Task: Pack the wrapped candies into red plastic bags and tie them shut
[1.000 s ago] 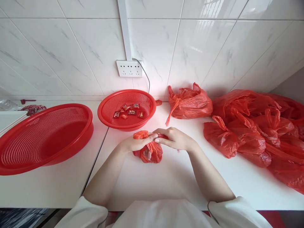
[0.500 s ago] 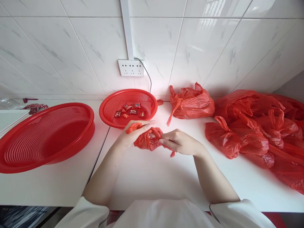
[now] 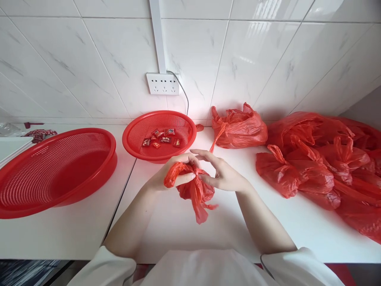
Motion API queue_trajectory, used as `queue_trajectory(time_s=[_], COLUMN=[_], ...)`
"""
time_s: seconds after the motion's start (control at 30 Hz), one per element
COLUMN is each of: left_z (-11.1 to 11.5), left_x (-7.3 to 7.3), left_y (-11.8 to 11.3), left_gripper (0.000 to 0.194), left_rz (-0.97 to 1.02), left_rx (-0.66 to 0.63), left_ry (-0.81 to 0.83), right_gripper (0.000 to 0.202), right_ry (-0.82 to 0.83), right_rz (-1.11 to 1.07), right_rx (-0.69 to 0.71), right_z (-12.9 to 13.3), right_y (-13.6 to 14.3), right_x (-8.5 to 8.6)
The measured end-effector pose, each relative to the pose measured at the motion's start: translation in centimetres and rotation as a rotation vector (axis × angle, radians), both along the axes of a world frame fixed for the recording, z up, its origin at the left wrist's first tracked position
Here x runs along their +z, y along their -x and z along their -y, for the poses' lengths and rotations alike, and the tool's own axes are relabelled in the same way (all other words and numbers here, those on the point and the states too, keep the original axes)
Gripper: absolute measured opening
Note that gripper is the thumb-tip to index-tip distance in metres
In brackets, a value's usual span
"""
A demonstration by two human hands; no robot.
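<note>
Over the white tabletop I hold a crumpled red plastic bag [image 3: 198,194] between both hands. My left hand [image 3: 174,171] is closed on its gathered top, thumb lying across the plastic, with a bunched red end sticking out by the wrist side. My right hand [image 3: 223,172] curls around the other side, its thumb pressing the bag near the gather and its index finger reaching over towards my left fingers. Strips of the bag hang down below my hands. Just behind them stands a red perforated basket [image 3: 131,137] with several small wrapped candies [image 3: 166,140] in it.
A larger red basket [image 3: 98,171] stands at the left, near a white tray [image 3: 14,149]. One red bag [image 3: 241,129] sits against the tiled wall, and a heap of filled, tied red bags [image 3: 321,167] covers the right side. A socket panel [image 3: 163,84] is on the wall.
The bag has turned, and strips of it now hang towards me. My right hand has moved left and up, from pinching the bag's right side to close against my left hand.
</note>
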State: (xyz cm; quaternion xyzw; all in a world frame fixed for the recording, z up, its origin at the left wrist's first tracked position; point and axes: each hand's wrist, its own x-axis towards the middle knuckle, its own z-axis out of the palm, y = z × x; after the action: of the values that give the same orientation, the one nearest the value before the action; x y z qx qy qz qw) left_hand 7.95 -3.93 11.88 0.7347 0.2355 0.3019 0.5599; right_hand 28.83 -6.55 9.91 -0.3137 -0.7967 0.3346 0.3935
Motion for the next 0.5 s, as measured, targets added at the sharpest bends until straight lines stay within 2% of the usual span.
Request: queue_trajectory(time_s=[0.07, 0.13, 0.2, 0.27, 0.4, 0.47, 0.5], left_z=[-0.1, -0.1, -0.2, -0.2, -0.2, -0.3, -0.4], left_x=[-0.3, -0.7, -1.3, -2.0, -3.1, -3.3, -3.2], left_y=[-0.1, -0.2, -0.4, -0.9, -1.8, -1.9, -1.9], left_gripper=[0.005, 0.004, 0.005, 0.009, 0.012, 0.011, 0.010], left_rz=[-0.010, -0.027, -0.025, -0.006, 0.027, 0.079, 0.108], left_rx=[0.001, 0.025, 0.097, 0.276, 0.705, 0.793, 0.796], left_ry=[-0.019, -0.002, -0.016, -0.147, -0.586, -0.676, -0.687], right_gripper=[0.061, 0.056, 0.052, 0.051, 0.055, 0.057, 0.055], right_ry=[0.049, 0.084, 0.111, 0.102, 0.076, 0.155, 0.227], right_rz=[-0.075, -0.120, -0.127, -0.121, -0.113, -0.208, -0.280], right_rx=[0.006, -0.051, -0.092, -0.129, -0.194, -0.148, -0.109], right_z=[-0.2, -0.4, -0.4, -0.3, -0.1, -0.2, -0.3], right_y=[0.4, 0.6, 0.8, 1.2, 2.3, 2.6, 2.6], right_x=[-0.5, -0.9, -1.1, -1.2, -1.2, -1.2, -1.2])
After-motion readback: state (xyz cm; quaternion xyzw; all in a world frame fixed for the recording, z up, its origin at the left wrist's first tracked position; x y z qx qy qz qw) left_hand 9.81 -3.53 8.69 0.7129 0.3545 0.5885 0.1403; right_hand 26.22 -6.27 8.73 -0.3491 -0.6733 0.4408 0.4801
